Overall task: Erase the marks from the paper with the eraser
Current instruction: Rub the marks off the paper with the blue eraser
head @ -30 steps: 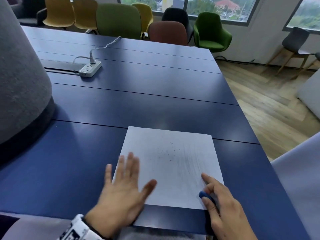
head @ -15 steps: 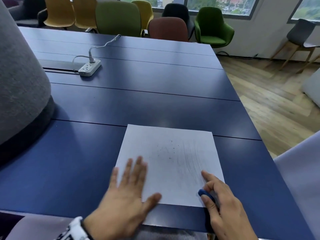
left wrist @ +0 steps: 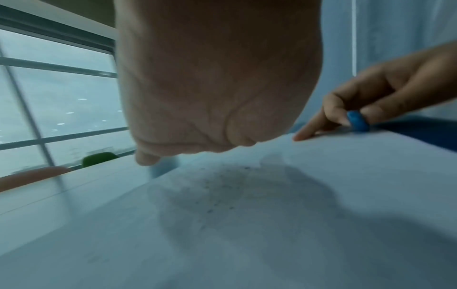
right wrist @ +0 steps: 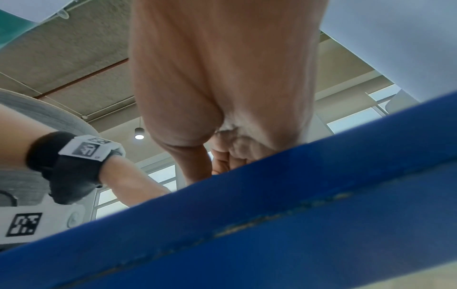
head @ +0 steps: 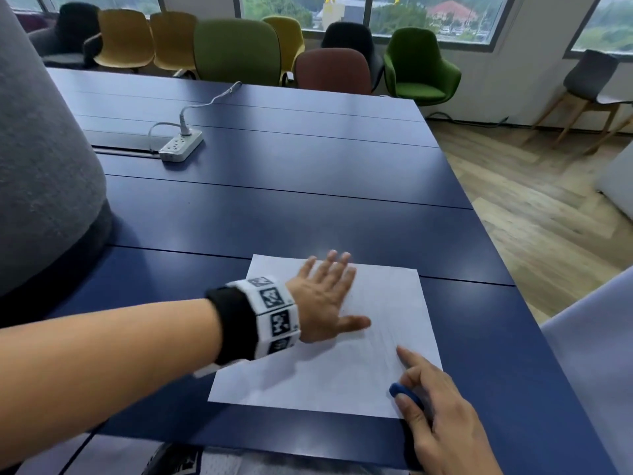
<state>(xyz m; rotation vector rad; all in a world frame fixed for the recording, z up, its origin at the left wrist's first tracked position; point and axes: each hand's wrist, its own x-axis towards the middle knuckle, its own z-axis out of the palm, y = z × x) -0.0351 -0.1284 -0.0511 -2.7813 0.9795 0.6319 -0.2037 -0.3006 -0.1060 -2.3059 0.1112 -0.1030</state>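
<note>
A white sheet of paper [head: 342, 368] lies on the blue table [head: 274, 214] in front of me, with faint grey pencil marks and dark specks [left wrist: 222, 195] near its middle. My left hand [head: 329, 296] is spread flat over the sheet's far left part with its fingers straight. In the left wrist view its palm [left wrist: 217, 78] sits a little above the paper. My right hand [head: 428, 399] is at the near right corner and pinches a small blue eraser [head: 404, 394] between thumb and curled fingers. Its index finger points out and touches the paper. The eraser [left wrist: 358, 121] rests at the sheet's edge.
A white power strip [head: 180, 147] with a cable lies far back on the left. A large grey rounded object [head: 41, 159] stands on the table's left side. Coloured chairs [head: 236, 49] line the far edge. The table's right edge drops to wooden floor [head: 548, 207].
My left hand has slid forward from the paper's near left edge to its far left part, with the forearm now stretched across the view. The right hand and eraser stayed in place.
</note>
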